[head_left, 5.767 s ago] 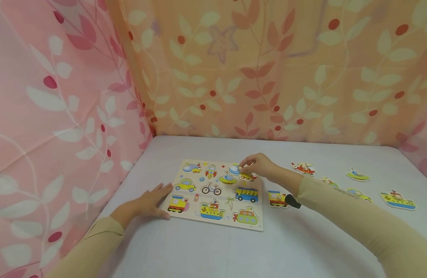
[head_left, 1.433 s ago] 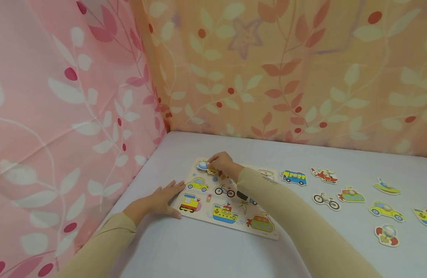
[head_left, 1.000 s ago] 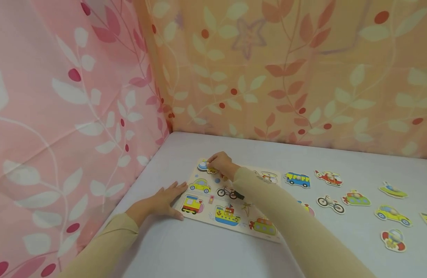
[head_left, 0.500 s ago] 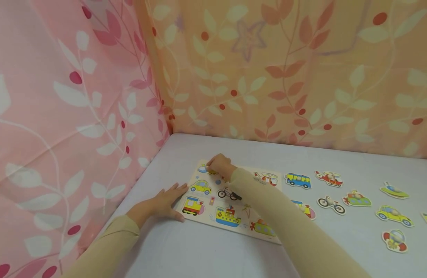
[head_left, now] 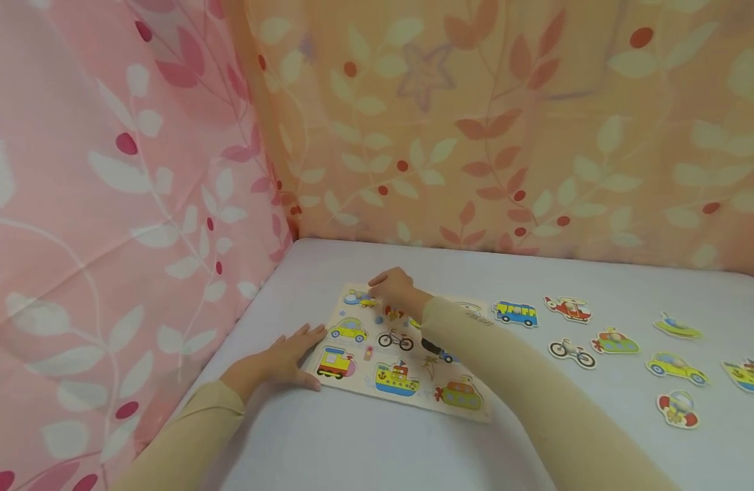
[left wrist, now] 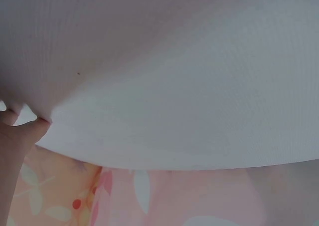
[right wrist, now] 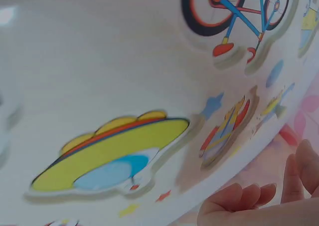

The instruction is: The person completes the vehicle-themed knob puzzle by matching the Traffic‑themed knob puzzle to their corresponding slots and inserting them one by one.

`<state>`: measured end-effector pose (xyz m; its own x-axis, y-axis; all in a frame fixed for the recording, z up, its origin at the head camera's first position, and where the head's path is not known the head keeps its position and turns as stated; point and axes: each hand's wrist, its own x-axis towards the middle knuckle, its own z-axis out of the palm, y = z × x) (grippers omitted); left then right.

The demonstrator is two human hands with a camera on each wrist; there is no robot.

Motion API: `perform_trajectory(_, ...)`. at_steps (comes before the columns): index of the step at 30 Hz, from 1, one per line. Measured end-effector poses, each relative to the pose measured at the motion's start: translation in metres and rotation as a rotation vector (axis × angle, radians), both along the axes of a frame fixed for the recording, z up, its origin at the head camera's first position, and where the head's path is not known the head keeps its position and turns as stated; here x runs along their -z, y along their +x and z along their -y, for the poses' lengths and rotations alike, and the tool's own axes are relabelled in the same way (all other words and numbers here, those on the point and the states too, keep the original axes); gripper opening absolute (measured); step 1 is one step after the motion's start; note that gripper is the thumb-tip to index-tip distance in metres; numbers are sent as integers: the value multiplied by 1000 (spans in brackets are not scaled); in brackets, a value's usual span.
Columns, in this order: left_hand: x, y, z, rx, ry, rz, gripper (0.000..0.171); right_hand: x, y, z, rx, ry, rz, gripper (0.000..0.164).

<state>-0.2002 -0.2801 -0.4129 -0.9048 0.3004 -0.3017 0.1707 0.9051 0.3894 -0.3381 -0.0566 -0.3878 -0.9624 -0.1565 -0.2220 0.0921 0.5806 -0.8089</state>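
A wooden puzzle board with vehicle pictures lies on the white table. My left hand rests spread at its left edge; in the left wrist view only some fingers show, touching the white surface. The airplane puzzle piece lies at the board's far left corner. Just right of it hovers my right hand, fingers bent and nothing between them. In the right wrist view, the fingers stand apart beyond the board's edge, near the rocket slot and airplane.
Loose puzzle pieces lie right of the board: a bus, helicopter, bicycle, submarine, flying saucer, car, rocket and ship. Floral curtains enclose the table.
My right hand brought the airplane piece from the board's far right to its far left corner, pressed there, then let go and lifted slightly rightward. The left hand stays put.
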Motion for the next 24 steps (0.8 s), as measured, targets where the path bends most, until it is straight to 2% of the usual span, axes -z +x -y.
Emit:
perform_trajectory(8, -1, 0, 1, 9, -5, 4, 107, -25, 8, -31, -73, -91, -46, 27)
perform_trajectory(16, -3, -1, 0, 26, -6, -2, 107, -42, 15, -61, -112, -159, -86, 29)
perform_trajectory(24, 0, -3, 0, 27, -9, -5, 108, -53, 22, -90, -124, -115, -138, 29)
